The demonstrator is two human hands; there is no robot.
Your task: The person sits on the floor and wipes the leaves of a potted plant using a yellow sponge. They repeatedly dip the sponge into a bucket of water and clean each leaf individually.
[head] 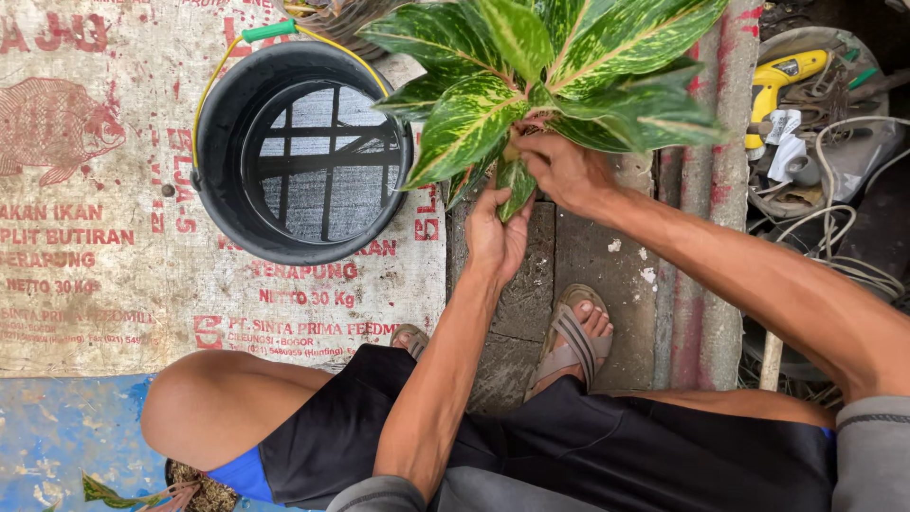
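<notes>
Both hands are on the variegated plant [550,66], left hand [495,237] cupped under its base, right hand [561,169] closed round the stems, held just beside the empty black bucket [303,152], so not potted yet.

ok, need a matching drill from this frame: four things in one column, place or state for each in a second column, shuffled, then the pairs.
Things:
1. plant
2. black bucket
3. yellow drill
4. printed sack

Places or states:
A. spread flat on the ground, under the bucket
B. far right, in a pan among cables
C. held at the base of its leaves by the left hand and right hand
D. standing open, with water mirroring a grid

Pairs: 1-C, 2-D, 3-B, 4-A
</notes>
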